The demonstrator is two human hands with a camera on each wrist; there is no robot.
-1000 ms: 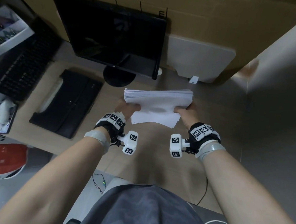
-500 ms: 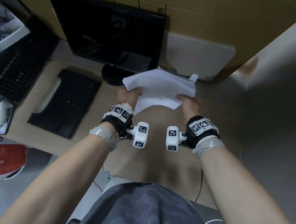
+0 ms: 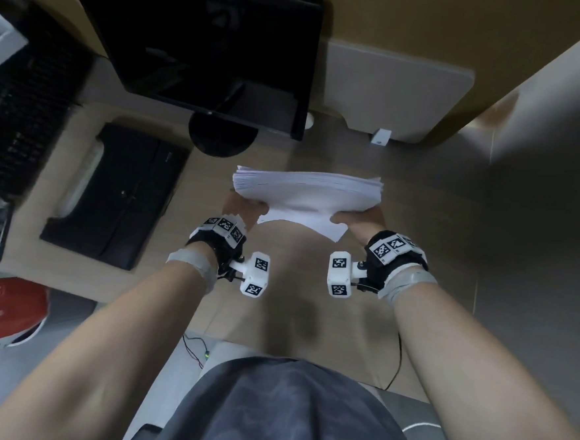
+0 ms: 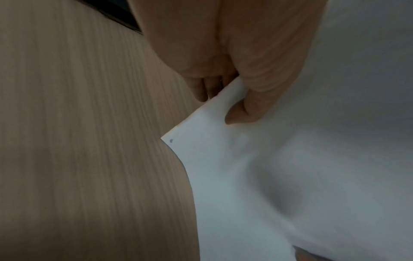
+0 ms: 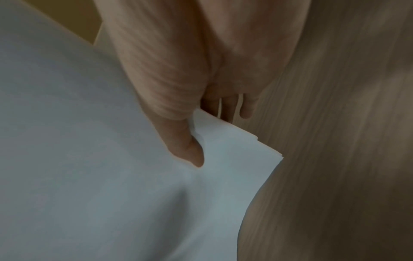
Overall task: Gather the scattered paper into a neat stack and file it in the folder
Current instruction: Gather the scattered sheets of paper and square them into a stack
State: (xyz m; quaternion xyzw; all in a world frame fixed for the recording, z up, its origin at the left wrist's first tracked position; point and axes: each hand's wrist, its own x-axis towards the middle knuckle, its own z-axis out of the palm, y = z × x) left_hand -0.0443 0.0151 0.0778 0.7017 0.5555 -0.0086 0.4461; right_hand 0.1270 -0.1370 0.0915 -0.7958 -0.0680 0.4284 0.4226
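While both hands hold the load clear of the desk, entry as follows.

Item 1: paper stack (image 3: 305, 195). White sheets, held above the wooden desk (image 3: 419, 211), in front of the monitor (image 3: 205, 42). Far edge fanned, sheets not flush; near corners droop and stagger, most plainly by the right thumb in the right wrist view.

Item 2: left hand (image 3: 245, 208). Closed round the stack's near-left corner, thumb on top, fingers curled beneath.

Item 3: right hand (image 3: 359, 221). Same hold on the near-right corner, thumb pressing a dent into the top sheet, fingers under.

Item 4: folder (image 3: 118, 194). Black, lying flat on the desk to the left, well apart from the stack. Looks closed, though can't be sure.

Misc: keyboard (image 3: 17, 125) far left.

Risks, as judged:
- Grip is at the two near corners only, w/ the far part of the stack unsupported. Sag could let inner sheets slide out fwd, esp. if the stack tilts away.
- Thumb pressure already buckles the top sheet; squeezing harder may crease it.
- Edges uneven, so filing now would likely snag stray corners on the folder's mouth. Prob. needs tapping square on the desk first.
- If closed, the folder needs a free hand to open; a one-hand hold on a loose stack invites a spill.
- Swinging left to the folder could clip the monitor base (image 3: 222, 136).
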